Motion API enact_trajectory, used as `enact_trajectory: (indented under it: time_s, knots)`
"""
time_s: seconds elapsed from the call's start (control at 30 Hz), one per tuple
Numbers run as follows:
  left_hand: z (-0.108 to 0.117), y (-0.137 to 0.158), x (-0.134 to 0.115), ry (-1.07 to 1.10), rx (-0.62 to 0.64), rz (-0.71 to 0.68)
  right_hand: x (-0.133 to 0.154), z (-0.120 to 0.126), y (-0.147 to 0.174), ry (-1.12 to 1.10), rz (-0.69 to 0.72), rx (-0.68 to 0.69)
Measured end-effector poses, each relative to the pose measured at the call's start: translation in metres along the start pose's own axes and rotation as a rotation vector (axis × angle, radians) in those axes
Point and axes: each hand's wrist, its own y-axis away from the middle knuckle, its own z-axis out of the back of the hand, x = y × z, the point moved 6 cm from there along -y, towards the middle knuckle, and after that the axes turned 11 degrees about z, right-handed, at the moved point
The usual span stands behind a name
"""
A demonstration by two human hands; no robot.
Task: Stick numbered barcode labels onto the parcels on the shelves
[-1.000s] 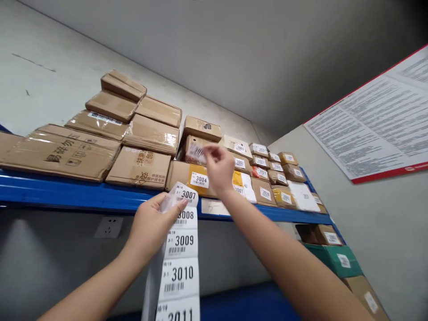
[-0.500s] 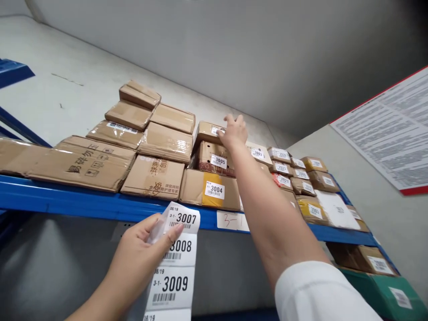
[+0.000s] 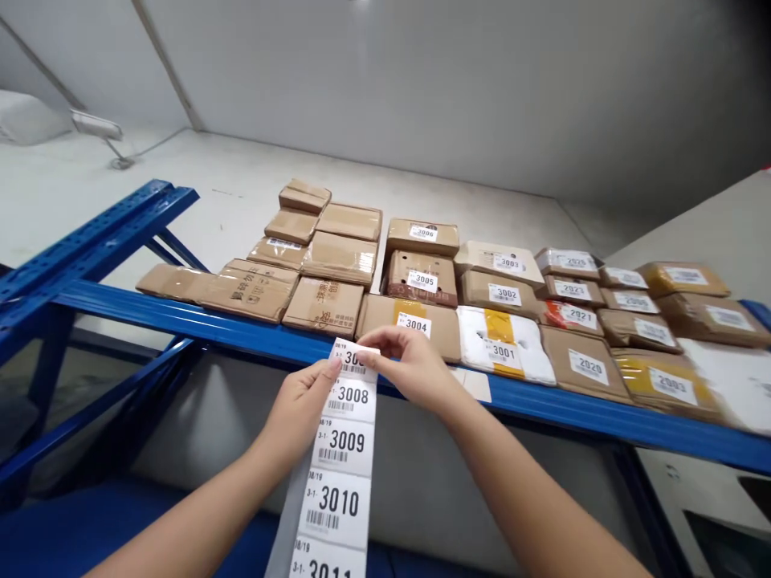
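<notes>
A hanging strip of white barcode labels [image 3: 341, 446], numbered 3008, 3009, 3010 and on, runs down in front of me. My left hand [image 3: 307, 399] grips it near the top, thumb on the front. At the strip's upper edge, my right hand [image 3: 408, 365] pinches the top label, whose number is partly covered by the fingers. Behind the hands, a carton labelled 3004 [image 3: 442, 337] sits on the shelf, under the carton labelled 3005 [image 3: 401, 277] and the carton labelled 3006 [image 3: 394, 233].
Brown cartons without numbers [image 3: 337, 258] are stacked to the left. Several labelled parcels [image 3: 587, 373] fill the right side. Everything rests on a blue shelf beam [image 3: 241, 335], with a blue rack upright [image 3: 120, 229] at far left.
My right hand has come down from the top carton, now showing label 3006, to the strip's top label. The view has shifted, showing more of the rack at left.
</notes>
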Motion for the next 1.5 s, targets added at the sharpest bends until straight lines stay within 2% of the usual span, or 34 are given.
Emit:
enact_trajectory:
  time_s: [0.07, 0.17, 0.3, 0.37, 0.43, 0.53, 0.7, 0.83, 0.9, 0.97, 1.0, 1.03, 1.1, 1.17, 1.27, 1.37, 1.43, 1.5]
  knots:
    - [-0.003, 0.005, 0.002, -0.013, 0.004, 0.005, -0.015, -0.005, 0.010, -0.122, -0.061, -0.059]
    - [0.000, 0.011, 0.001, -0.003, -0.081, -0.026, -0.026, -0.011, 0.016, -0.223, -0.109, -0.140]
    - [0.017, 0.014, -0.001, -0.116, -0.289, -0.056, -0.020, -0.026, 0.021, -0.240, -0.124, -0.234]
    - [0.026, 0.013, -0.003, -0.105, -0.332, -0.056, -0.011, -0.033, 0.019, -0.176, -0.082, -0.271]
    - [0.031, 0.010, -0.003, -0.021, -0.288, -0.004, 0.000, -0.037, 0.013, -0.062, 0.002, -0.315]
    - [0.034, 0.007, -0.003, 0.045, -0.141, 0.095, 0.008, -0.039, -0.007, 0.068, 0.091, -0.367]
    - [0.053, 0.013, 0.004, -0.109, 0.094, 0.249, 0.003, -0.028, -0.055, 0.318, 0.106, -0.425]
    - [0.084, 0.015, 0.002, -0.132, 0.160, 0.218, 0.002, -0.027, -0.076, 0.753, 0.030, -0.303]
    - [0.095, 0.012, -0.003, -0.129, 0.183, 0.208, 0.013, -0.027, -0.072, 0.974, 0.035, -0.362]
    - [0.103, 0.005, -0.011, -0.127, 0.179, 0.171, 0.026, -0.028, -0.061, 1.028, 0.041, -0.450]
    - [0.106, 0.002, -0.016, -0.117, 0.170, 0.143, 0.029, -0.032, -0.056, 0.951, 0.033, -0.441]
    - [0.108, -0.002, -0.021, -0.104, 0.157, 0.110, 0.029, -0.040, -0.052, 0.802, 0.010, -0.377]
    - [0.110, -0.009, -0.028, -0.076, 0.132, 0.052, 0.025, -0.063, -0.045, 0.402, -0.076, -0.184]
    - [0.107, -0.016, -0.030, -0.077, 0.141, 0.020, 0.023, -0.085, -0.036, 0.097, -0.165, -0.098]
    - [0.100, -0.024, -0.034, -0.117, 0.166, -0.059, 0.020, -0.094, -0.028, -0.044, -0.236, -0.284]
    - [0.097, -0.030, -0.038, -0.187, 0.085, -0.149, 0.015, -0.095, -0.027, -0.116, -0.260, -0.471]
    - [0.097, -0.032, -0.043, -0.212, 0.055, -0.199, 0.010, -0.096, -0.029, -0.213, -0.313, -0.523]
    - [0.096, -0.033, -0.048, -0.213, 0.098, -0.244, 0.005, -0.098, -0.032, -0.364, -0.406, -0.486]
